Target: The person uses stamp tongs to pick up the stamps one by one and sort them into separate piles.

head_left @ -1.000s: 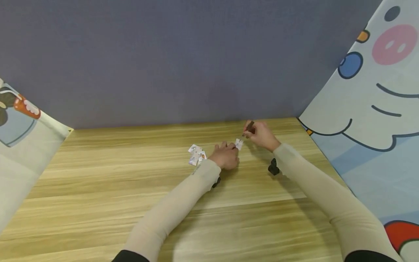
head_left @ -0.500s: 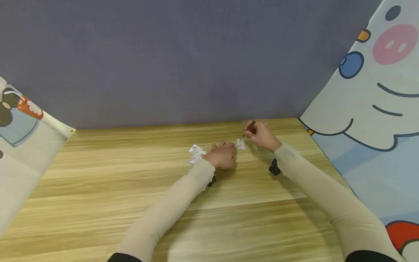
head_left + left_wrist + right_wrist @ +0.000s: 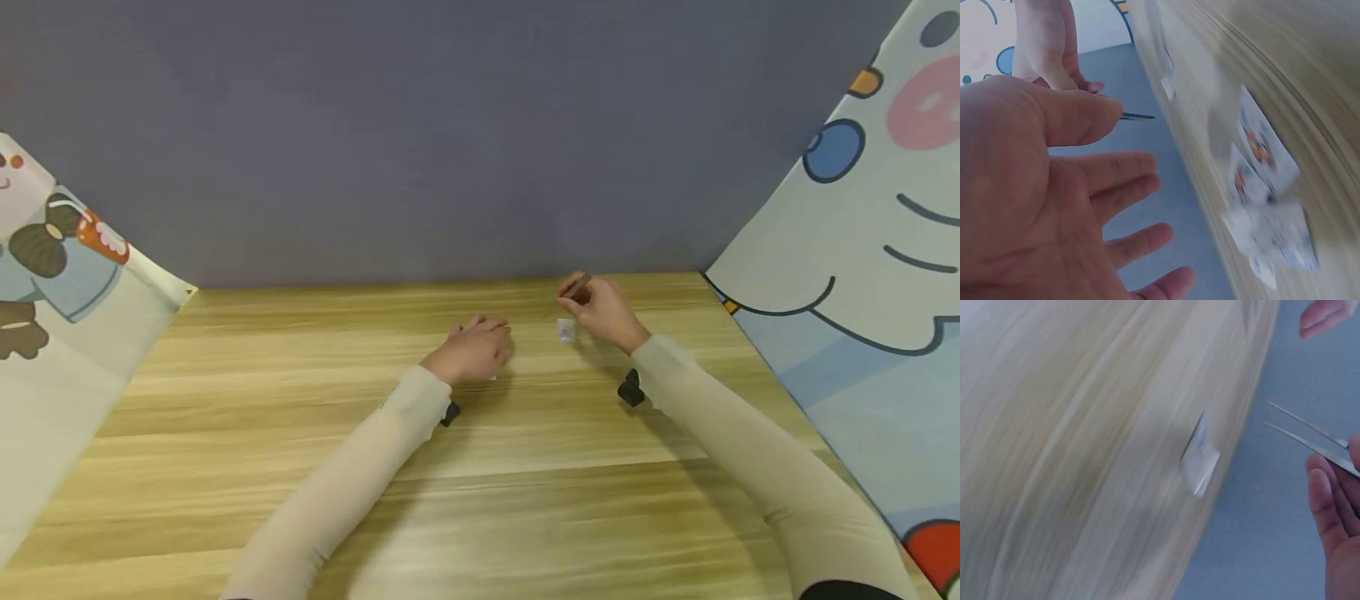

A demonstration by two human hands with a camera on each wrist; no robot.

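Observation:
My right hand point(image 3: 603, 312) grips a pair of tweezers point(image 3: 1319, 450), whose two tips stand apart with nothing between them. Below them on the table lies a small white paper piece point(image 3: 566, 331); the right wrist view shows it folded or creased, apart from the tips. My left hand point(image 3: 472, 352) hovers further left with its fingers spread and nothing in them. Under it, mostly hidden from the head view, several small printed paper pieces point(image 3: 1266, 147) lie partly overlapping on the table, with orange and grey pictures on them.
The wooden table point(image 3: 480, 508) ends at a grey-blue upright panel point(image 3: 450, 150) behind. Cartoon-printed sheets flank it, one on the left point(image 3: 112, 325) and one on the right point(image 3: 840, 275). A black wrist device point(image 3: 632, 388) sits under my right wrist.
My left hand has moved left, away from the single paper piece and over the group of pieces. The tweezers, lately at the single piece, now have their tips apart from it.

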